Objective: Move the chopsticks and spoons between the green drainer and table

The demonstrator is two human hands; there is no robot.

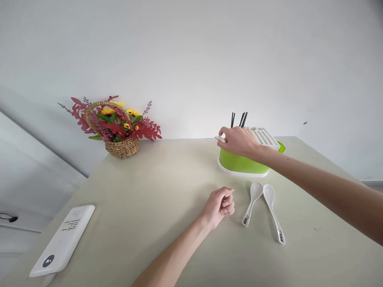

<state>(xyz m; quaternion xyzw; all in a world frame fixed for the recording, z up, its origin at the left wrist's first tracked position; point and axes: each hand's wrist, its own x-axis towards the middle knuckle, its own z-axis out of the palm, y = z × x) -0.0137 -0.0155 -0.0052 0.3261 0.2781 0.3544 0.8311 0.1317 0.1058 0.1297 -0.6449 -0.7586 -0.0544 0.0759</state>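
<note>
Right of center on the desk [161, 191], the right hand [222, 138] pinches a white item [220, 139] at the left end of the green holder [239, 162]. Below, the left hand [231, 195] curls loosely clenched, just left of two white spoons [256, 191].

No word, brand or number can be read for certain; on the white device [64, 239] by the left edge of the table [155, 199], faint outlined characters stand at the far end above short dark lines of print, all too small to read, and a round dark badge [48, 261] with pale marks sits at the near end; two white spoons [271, 203], towards the right edge, bear small dark printed marks, illegible, on their handle ends
</note>
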